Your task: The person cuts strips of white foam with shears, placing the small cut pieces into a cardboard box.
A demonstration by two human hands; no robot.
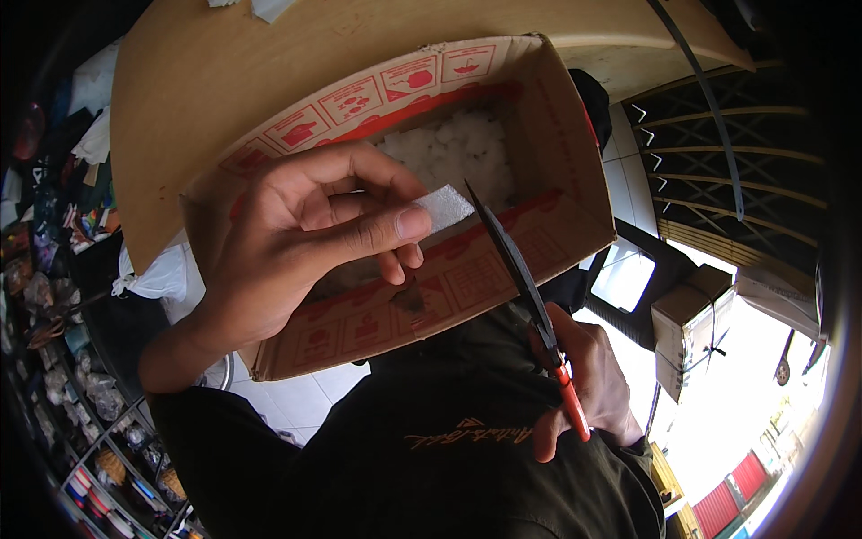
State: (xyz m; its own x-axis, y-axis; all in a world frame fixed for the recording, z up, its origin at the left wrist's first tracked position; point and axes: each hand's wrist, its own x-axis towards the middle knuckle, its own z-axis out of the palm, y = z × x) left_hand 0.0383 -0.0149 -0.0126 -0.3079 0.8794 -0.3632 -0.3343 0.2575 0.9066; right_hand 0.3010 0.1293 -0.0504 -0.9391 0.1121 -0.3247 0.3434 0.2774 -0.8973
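Apparently to leave one end free, the left hand (292, 225) pinches a white foam strip (451, 207) between thumb and forefinger above the cardboard box (566, 135), with orange-handled scissors (530, 292) at its four o'clock, gripped by the right hand (597, 373).

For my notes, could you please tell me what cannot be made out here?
Head view:
White rectangular textured strip: pinched end, covered by the left hand.
Black-bladed, red-handled scissors: part of the grip, behind the right hand.
Open brown cardboard box: part of its inside, behind the left hand.
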